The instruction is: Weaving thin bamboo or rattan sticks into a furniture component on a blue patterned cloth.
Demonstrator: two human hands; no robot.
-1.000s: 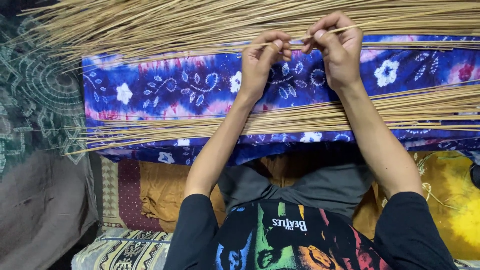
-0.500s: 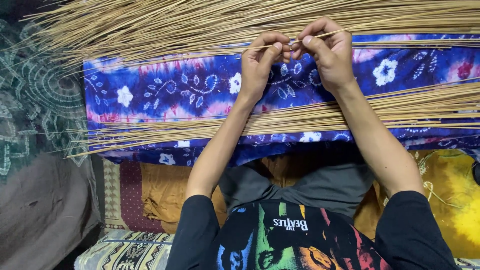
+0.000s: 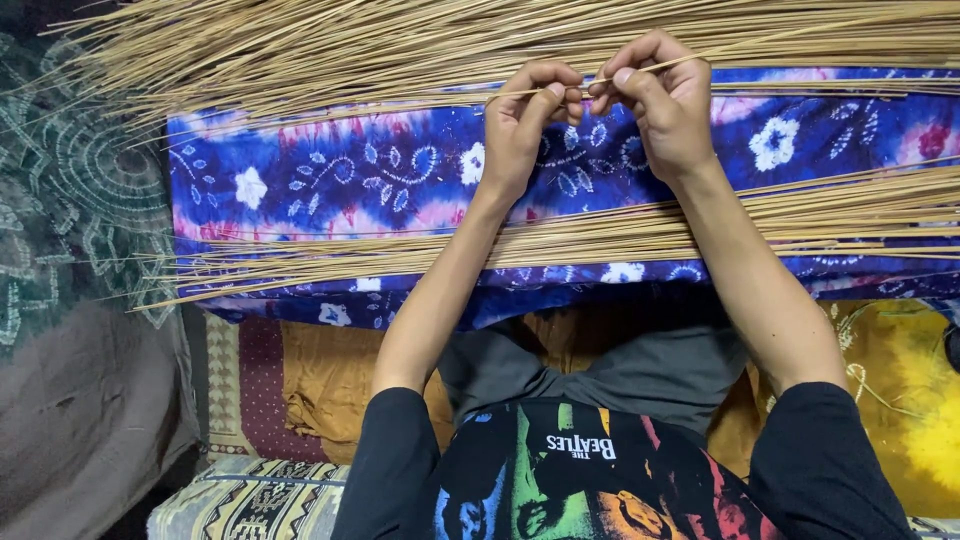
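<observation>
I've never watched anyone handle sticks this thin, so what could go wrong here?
The single thin tan stick is pinched between the left hand and the right hand close together, so bending it might snap it. The loose pile of long tan sticks lying across the blue flowered tie-dye cloth sits under both forearms, so a dropped arm could scatter them.

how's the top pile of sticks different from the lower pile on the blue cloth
The top pile is thicker and fans out messily at its left end; the lower pile is a thinner, flatter band. The top pile lies along the far edge of the blue cloth, above the left hand and right hand; the lower pile passes under both forearms. Both are thin, pale tan sticks lying sideways.
</observation>
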